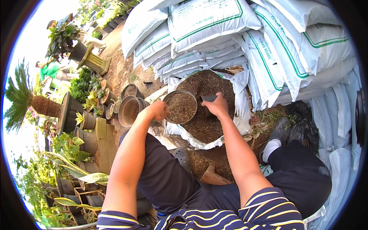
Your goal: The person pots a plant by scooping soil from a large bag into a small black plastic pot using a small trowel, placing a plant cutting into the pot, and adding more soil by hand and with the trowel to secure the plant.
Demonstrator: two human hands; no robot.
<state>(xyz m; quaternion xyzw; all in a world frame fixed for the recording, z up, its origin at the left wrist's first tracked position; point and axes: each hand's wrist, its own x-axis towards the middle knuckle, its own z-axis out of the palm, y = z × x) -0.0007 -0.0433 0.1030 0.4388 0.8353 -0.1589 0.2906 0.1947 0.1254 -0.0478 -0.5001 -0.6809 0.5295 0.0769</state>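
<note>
Before me stands an opened white sack [242,110], its rim rolled down around dark, crumbly potting mix [211,130]. My left hand [159,111] grips the left rim of a round plant pot [181,107], which holds the same sort of mix nearly to its brim. That pot sits over the left side of the sack's mouth. In my right hand [216,105] is a small dark scoop or cup [209,99], held against the mix right of the pot. Its inside is mostly hidden by the hand.
Stacked white sacks [207,23] with green borders rise ahead and to the right. Nested empty pots [129,110] stand left of the sack, beside a mix-filled pot [130,90]. Potted plants [89,120] line the left. A person in green [50,70] is farther off.
</note>
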